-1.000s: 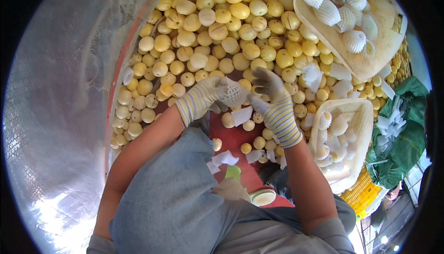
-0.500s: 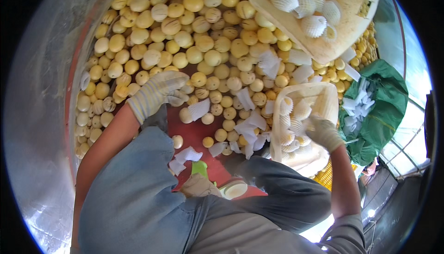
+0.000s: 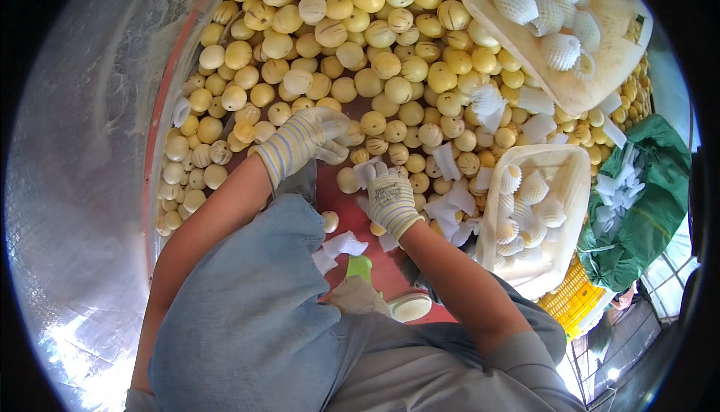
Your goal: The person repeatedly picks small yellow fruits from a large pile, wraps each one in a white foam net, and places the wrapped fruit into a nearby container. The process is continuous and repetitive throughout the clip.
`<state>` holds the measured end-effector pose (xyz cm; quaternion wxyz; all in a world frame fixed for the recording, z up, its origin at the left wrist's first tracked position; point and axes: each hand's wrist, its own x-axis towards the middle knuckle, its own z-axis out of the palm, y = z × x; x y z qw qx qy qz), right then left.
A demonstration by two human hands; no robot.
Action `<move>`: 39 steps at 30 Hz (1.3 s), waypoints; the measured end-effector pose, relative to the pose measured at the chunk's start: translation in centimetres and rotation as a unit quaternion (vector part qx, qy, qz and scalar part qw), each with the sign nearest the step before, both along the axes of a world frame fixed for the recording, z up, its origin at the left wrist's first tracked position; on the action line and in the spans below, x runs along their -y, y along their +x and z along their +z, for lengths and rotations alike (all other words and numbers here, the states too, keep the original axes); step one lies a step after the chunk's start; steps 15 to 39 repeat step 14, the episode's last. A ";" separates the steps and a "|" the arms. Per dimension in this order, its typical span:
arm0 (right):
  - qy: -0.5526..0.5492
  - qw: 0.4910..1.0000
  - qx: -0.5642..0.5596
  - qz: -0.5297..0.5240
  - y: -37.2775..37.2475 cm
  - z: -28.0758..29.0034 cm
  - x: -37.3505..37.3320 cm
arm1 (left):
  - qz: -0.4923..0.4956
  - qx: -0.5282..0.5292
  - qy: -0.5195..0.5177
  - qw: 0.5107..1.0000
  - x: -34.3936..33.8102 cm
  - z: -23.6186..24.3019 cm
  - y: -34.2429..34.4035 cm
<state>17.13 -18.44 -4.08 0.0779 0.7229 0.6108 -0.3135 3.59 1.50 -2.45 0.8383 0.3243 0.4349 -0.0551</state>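
My left hand (image 3: 304, 142), in a striped knit glove, reaches over the edge of a heap of yellow pepino melons (image 3: 386, 65), some with dark stripes. Its fingers stretch forward with the thumb apart, right beside several melons. Close by on the right, my right hand (image 3: 391, 198), gloved alike, has its fingertips closed on a white foam net sleeve (image 3: 366, 172), partly hidden by them. A pale melon (image 3: 347, 181) lies against that sleeve. To the right of this hand stands a whitish plastic basket (image 3: 491, 239) holding several melons in foam nets.
Another pale basket (image 3: 604, 85) of netted melons sits at the far right on the heap. A green sack (image 3: 656, 187) with white foam sleeves is at the right, above a yellow crate (image 3: 574, 299). Loose sleeves (image 3: 454, 203) lie about. My knees flank the red floor (image 3: 337, 213).
My right hand has left the near basket and moved left to the foam sleeve beside my left hand. My left hand stays over the melons' edge. The whole view has shifted slightly.
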 end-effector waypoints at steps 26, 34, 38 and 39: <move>0.150 0.914 -0.232 -0.298 2.1 6.1 -5.3 | 0.047 0.114 -0.034 0.992 1.1 -0.6 0.2; 0.150 0.914 -0.232 -0.298 2.1 6.1 -5.3 | 0.047 0.114 -0.034 0.992 1.1 -0.6 0.2; 0.150 0.914 -0.232 -0.298 2.1 6.1 -5.3 | 0.047 0.114 -0.034 0.992 1.1 -0.6 0.2; 0.150 0.914 -0.232 -0.298 2.1 6.1 -5.3 | 0.047 0.114 -0.034 0.992 1.1 -0.6 0.2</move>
